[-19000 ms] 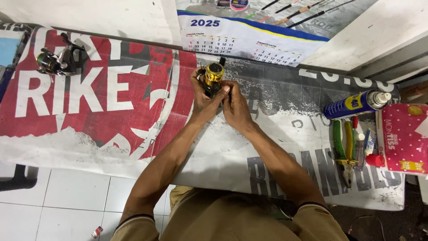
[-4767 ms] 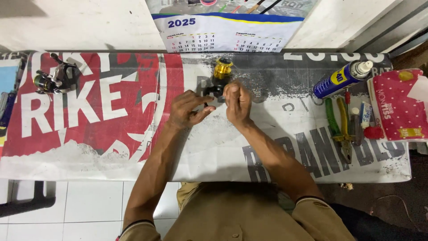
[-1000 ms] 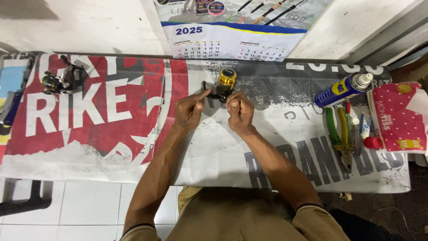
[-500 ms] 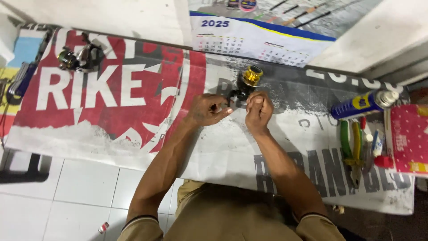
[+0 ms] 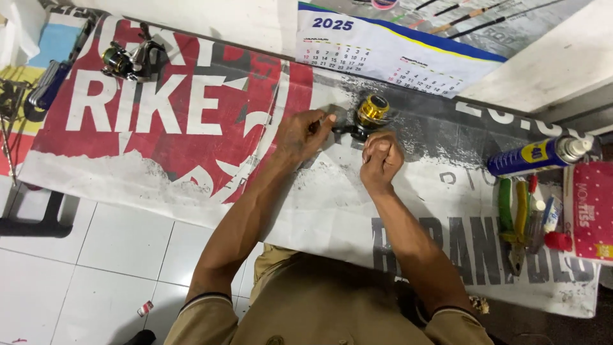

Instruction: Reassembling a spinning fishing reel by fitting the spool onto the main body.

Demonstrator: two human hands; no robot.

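On the banner-covered bench (image 5: pixel 191 172), a gold-and-black fishing reel (image 5: pixel 367 117) stands mid-top, the left hand (image 5: pixel 300 133) pinched on its dark handle, the right hand (image 5: pixel 381 161) fisted just below, a blue spray can (image 5: pixel 533 156) lying well right

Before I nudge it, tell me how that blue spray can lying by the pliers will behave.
The spray can lies on its side, so a sideways push will probably roll it. Its smooth round body looks slippery. The green-handled pliers just below would likely stop it.
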